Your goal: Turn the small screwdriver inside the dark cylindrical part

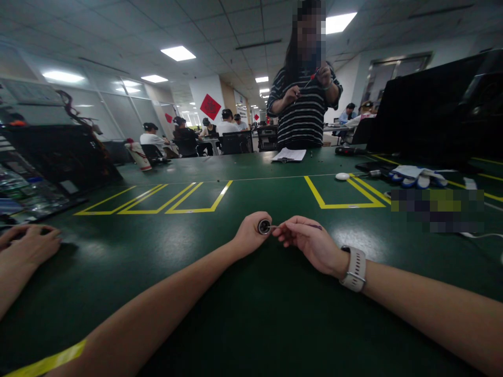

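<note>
My left hand (251, 230) is closed around a small round piece with a metal rim and a dark hollow end (264, 226), which faces me. Most of its body is hidden in the fist, so its exact kind does not show. From the right, my right hand (310, 243) pinches a thin metal rod (274, 226) whose tip is at the piece's rim or opening; I cannot tell how deep. A dark purple end, perhaps its handle, shows above the right palm. Both hands are above the green table (251, 309), close together in the middle.
Yellow tape (192, 211) marks boxes on the table. At the left edge rests another person's hand (29, 248). A standing person (301, 110) across the table holds a thin tool with red on it, near a clipboard (290, 154). Gloves (418, 175), a white disc (341, 177) and a black monitor (436, 110) are right.
</note>
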Demonstrator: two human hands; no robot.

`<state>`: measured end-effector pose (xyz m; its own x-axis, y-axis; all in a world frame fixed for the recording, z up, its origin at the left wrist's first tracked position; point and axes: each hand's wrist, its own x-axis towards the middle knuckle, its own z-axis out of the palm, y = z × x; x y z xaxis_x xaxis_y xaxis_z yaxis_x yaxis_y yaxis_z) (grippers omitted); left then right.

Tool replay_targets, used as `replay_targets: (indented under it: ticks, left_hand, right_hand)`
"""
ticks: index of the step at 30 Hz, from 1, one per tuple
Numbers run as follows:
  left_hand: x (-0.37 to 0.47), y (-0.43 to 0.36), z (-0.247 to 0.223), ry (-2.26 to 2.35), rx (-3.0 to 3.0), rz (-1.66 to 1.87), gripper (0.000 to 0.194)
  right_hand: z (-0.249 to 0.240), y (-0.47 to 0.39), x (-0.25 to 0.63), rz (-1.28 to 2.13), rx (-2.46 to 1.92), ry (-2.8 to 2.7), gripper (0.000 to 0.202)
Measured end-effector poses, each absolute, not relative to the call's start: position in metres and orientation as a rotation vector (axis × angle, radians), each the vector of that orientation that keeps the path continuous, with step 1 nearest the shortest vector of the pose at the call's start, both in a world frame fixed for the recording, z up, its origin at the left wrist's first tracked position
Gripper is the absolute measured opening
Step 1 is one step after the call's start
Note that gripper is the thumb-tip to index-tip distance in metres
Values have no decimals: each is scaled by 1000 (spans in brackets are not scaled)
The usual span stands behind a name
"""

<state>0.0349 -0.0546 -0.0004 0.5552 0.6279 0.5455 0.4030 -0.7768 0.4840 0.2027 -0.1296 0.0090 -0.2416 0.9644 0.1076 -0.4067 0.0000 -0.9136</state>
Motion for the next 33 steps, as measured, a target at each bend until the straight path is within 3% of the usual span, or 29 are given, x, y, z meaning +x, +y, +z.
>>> replay_targets:
  ticks: [4,12,24,33]
  left_hand:
    - [35,-54,-1,829,2453,1037,14]
    - [37,-55,0,1042,2514,1044,20]
    - [34,-55,-1,919,2480,1109,13]
    - [36,-54,0,1041,2503,1062,15]
  right_hand:
    - [9,-129,202,1533,-720,-1082,11]
    - [7,-134,200,1198,-821,-1349,24]
    - [9,-129,205,1516,-728,-1123,24]
    - [10,-133,201,1371,-783,-1178,20]
